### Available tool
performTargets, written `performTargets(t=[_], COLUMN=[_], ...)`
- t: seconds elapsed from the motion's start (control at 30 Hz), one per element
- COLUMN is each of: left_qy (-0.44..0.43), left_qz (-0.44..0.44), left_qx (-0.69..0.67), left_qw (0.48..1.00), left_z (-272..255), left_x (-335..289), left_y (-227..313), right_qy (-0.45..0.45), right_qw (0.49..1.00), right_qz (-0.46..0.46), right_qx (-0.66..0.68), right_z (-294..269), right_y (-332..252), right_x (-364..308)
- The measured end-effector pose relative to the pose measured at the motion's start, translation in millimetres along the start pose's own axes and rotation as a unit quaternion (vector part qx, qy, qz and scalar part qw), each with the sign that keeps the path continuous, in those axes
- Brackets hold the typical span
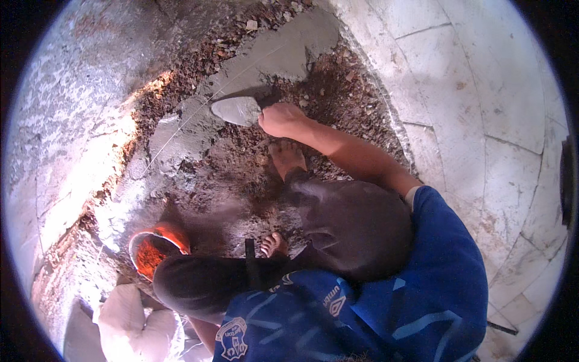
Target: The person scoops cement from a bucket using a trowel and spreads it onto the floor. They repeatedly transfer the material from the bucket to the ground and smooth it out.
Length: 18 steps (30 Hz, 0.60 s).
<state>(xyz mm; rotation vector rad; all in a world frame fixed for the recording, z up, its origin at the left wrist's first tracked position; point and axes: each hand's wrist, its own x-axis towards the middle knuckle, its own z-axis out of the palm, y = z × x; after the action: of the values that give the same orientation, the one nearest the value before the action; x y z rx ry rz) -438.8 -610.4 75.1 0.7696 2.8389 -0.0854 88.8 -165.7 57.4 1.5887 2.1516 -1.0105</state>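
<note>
Head view: right hand [280,120] grasps the trowel [236,111] near the edge of grey mortar [298,51]; some already lies smooth, other parts look rough, soil [338,84] beside is uncovered. Left hand is hidden.

Pale trowel [235,111], tip left, beside grey mortar [262,60]

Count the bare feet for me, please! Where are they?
2. One foot is near the middle, below and right of the trowel. The other foot is lower, right of the orange bucket, partly hidden by dark trousers.
</note>
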Motion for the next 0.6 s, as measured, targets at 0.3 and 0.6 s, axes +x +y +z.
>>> performTargets(t=[0.3, 0.6], left_qy=[0.006, 0.008], left_qz=[-0.038, -0.065], left_qx=[-0.025, -0.05], left_qw=[0.999, 0.997], left_z=[7, 12], left_x=[-25, -39], left_y=[-11, -13], right_qy=[0.0, 0.078], right_qw=[0.997, 0.996], right_qz=[-0.064, 0.026], right_qx=[-0.05, 0.023], right_z=[-47, -36], right_y=[33, 28], right_x=[-68, -61])
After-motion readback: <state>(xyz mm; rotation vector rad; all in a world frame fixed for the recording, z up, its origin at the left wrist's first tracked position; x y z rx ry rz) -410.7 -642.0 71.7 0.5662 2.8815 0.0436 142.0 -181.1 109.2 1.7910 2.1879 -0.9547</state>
